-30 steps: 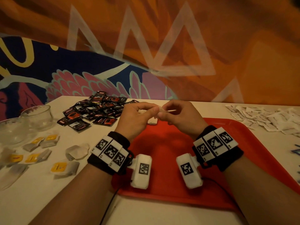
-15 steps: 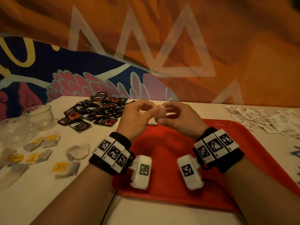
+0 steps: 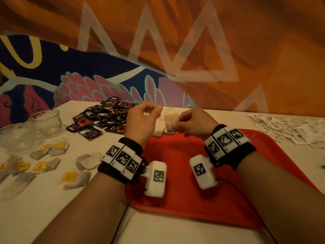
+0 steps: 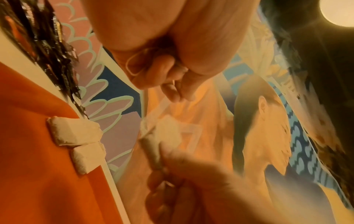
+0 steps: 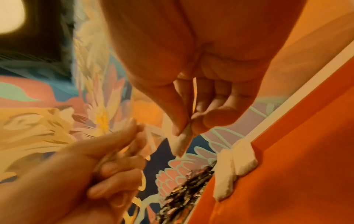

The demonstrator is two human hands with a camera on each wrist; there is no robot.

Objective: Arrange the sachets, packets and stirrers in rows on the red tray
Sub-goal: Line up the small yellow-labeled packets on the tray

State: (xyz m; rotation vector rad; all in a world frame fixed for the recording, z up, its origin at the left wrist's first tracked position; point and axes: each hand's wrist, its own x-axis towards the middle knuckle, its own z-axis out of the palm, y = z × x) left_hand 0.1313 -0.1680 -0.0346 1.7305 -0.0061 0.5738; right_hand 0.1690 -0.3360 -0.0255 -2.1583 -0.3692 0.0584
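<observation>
My right hand (image 3: 177, 122) pinches a small white sachet (image 3: 170, 117) by its lower end and holds it upright above the far edge of the red tray (image 3: 175, 155). The same sachet (image 5: 180, 145) hangs from my right fingertips (image 5: 178, 130) in the right wrist view. Just left of it hovers my left hand (image 3: 153, 111) with its fingers curled. In the left wrist view a thin white string loop (image 4: 134, 65) lies in those curled fingers. Two more white sachets (image 3: 158, 128) (image 3: 169, 132) lie side by side on the tray's far rim.
A heap of black-and-red packets (image 3: 105, 117) lies at the far left of the white table. Several tea bags with yellow tags (image 3: 44, 164) and two glass bowls (image 3: 45, 122) sit further left. White sachets (image 3: 290, 127) are strewn at the far right.
Both hands were pinching one sachet together. They have drawn apart: the left hand has let go and moved slightly left, while the right hand keeps the sachet, now upright.
</observation>
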